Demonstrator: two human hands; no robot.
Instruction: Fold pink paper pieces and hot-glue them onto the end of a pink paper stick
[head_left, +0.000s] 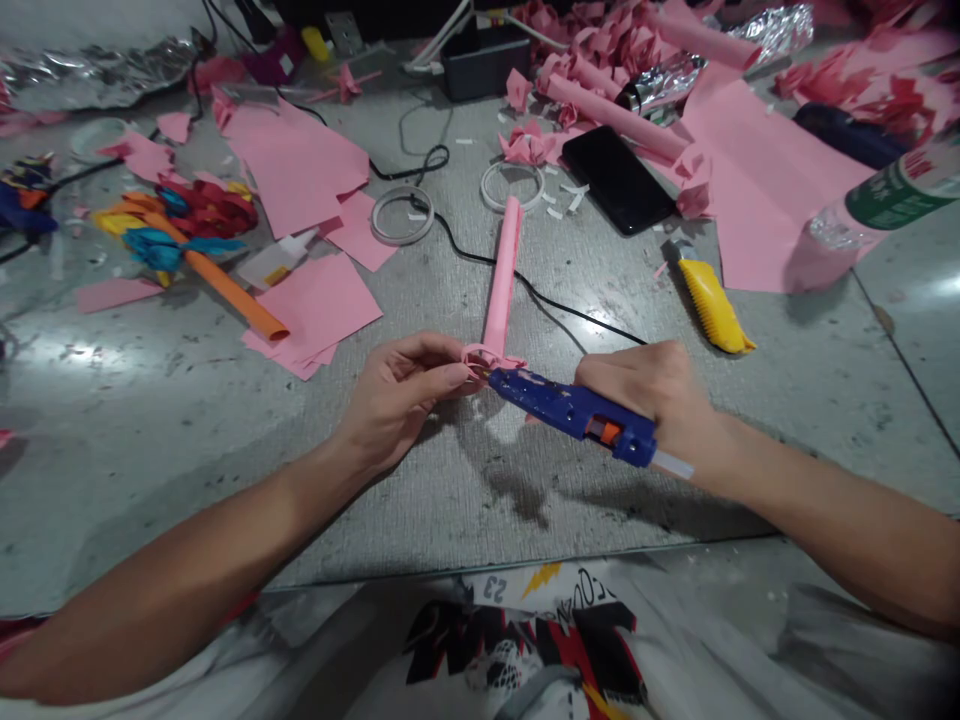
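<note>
Near the middle of the grey table, my left hand [409, 395] pinches the near end of a rolled pink paper tube [502, 275], where folded pink paper loops around it. The tube points away from me. My right hand [649, 390] is wrapped round a blue glue gun [566, 408], its nozzle touching or very close to the pink paper at my left fingertips. A clear glue stick [673, 464] sticks out of the gun's back end. The fingers round the gun's handle are partly hidden.
Pink sheets [300, 165] and an orange paper tube [236, 295] lie on the left. Tape rings [403, 215], a black phone [616, 180], a yellow cutter [709, 300] and a bottle [896, 195] lie beyond my hands. A black cord [555, 303] crosses the table [420, 520].
</note>
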